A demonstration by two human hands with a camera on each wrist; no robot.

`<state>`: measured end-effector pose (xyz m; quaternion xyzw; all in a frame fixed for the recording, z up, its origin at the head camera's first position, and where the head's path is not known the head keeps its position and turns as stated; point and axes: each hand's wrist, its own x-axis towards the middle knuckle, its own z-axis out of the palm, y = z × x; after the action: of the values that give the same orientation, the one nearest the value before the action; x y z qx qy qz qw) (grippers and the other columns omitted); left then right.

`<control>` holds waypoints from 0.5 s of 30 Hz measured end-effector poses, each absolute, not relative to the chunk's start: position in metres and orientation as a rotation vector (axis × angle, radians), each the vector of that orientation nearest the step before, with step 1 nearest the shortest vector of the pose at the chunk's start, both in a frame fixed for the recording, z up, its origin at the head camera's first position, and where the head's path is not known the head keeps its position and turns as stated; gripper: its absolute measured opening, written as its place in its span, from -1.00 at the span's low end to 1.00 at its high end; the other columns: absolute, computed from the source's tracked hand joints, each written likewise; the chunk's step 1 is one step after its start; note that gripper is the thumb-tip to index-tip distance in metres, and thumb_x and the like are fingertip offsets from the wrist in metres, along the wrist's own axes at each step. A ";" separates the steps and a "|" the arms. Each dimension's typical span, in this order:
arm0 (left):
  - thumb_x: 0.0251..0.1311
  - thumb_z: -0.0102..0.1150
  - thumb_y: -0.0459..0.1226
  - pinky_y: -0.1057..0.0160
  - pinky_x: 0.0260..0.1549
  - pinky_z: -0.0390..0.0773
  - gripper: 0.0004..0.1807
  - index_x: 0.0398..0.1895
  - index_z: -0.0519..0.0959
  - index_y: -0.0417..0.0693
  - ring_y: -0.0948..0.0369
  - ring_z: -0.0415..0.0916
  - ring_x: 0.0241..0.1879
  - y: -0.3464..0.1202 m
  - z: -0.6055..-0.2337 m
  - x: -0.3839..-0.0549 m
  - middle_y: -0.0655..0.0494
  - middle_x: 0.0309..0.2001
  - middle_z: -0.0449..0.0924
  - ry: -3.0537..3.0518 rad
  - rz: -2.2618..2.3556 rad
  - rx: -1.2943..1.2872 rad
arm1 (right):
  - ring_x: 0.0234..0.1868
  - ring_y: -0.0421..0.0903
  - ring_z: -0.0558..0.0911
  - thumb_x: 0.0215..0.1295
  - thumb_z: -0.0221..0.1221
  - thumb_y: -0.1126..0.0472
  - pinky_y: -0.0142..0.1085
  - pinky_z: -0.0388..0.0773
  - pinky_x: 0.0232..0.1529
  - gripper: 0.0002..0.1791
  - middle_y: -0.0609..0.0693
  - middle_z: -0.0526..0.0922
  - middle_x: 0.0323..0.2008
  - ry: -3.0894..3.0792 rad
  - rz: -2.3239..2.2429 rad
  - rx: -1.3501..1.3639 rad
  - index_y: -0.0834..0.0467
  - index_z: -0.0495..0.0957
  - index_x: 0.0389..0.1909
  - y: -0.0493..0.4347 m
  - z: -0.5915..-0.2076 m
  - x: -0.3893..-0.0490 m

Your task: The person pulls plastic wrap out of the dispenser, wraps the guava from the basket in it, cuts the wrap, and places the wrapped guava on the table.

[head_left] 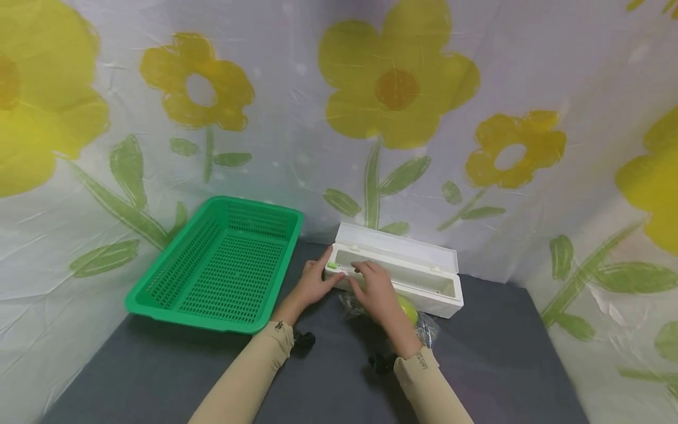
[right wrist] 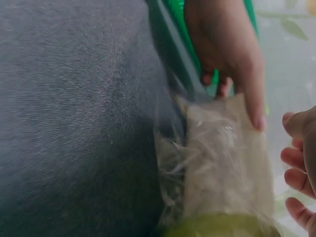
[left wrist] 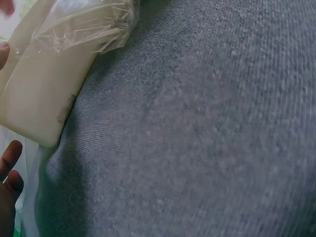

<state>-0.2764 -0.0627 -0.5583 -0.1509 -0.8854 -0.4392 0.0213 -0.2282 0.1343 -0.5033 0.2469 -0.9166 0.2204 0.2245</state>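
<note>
A long white box (head_left: pixel 431 303) stands on the grey surface, its hinged lid (head_left: pixel 397 247) raised at the back. My left hand (head_left: pixel 312 285) grips the left end, thumb along the front and fingers round the corner; in the right wrist view this thumb (right wrist: pixel 254 106) lies on the box. Over the left part of the opening hovers my right hand (head_left: pixel 378 294), fingers (right wrist: pixel 296 165) loosely bent and spread, with nothing between them. Against the front of the box lies a clear plastic bag (head_left: pixel 426 330) with a yellow-green round thing (head_left: pixel 408 309), partly hidden by the right forearm.
A green perforated plastic basket (head_left: pixel 228 277) stands to the left, close to my left forearm. The dark grey cloth surface (head_left: pixel 508 353) runs up to a white curtain (head_left: pixel 286 118) printed with yellow flowers behind and at both sides. A small green mark (head_left: pixel 332 265) shows on the box's left end.
</note>
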 end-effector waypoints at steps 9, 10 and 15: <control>0.54 0.19 0.00 -0.36 0.23 0.43 -0.10 0.75 -0.02 0.01 -0.27 0.28 0.38 -0.063 -0.555 -0.276 -0.34 0.45 0.41 -2.788 -1.364 -0.448 | -0.18 0.09 0.73 0.45 0.37 0.19 -0.04 0.68 -0.09 -0.73 0.13 0.74 -0.16 -2.600 0.577 0.736 0.25 0.72 0.05 0.114 -0.502 -0.258; 0.54 0.19 -0.01 -0.36 0.23 0.44 -0.10 0.75 -0.02 0.00 -0.27 0.28 0.38 -0.063 -0.555 -0.275 -0.33 0.45 0.42 -2.786 -1.362 -0.453 | -0.19 0.08 0.73 0.45 0.37 0.20 -0.04 0.69 -0.10 -0.74 0.13 0.74 -0.16 -2.605 0.567 0.751 0.25 0.72 0.04 0.113 -0.501 -0.260; 0.56 0.17 -0.05 -0.34 0.20 0.45 -0.13 0.75 -0.02 0.00 -0.25 0.30 0.36 -0.064 -0.556 -0.275 -0.31 0.38 0.51 -2.779 -1.348 -0.455 | -0.16 0.04 0.74 0.45 0.36 0.21 -0.06 0.69 -0.05 -0.78 0.09 0.76 -0.13 -2.642 0.501 0.793 0.20 0.73 0.02 0.107 -0.497 -0.268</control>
<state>-0.2745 -0.0638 -0.5563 -0.1458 -0.8901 -0.4317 0.0098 -0.2679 0.1070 -0.4966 0.2789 -0.9289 0.1762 0.1682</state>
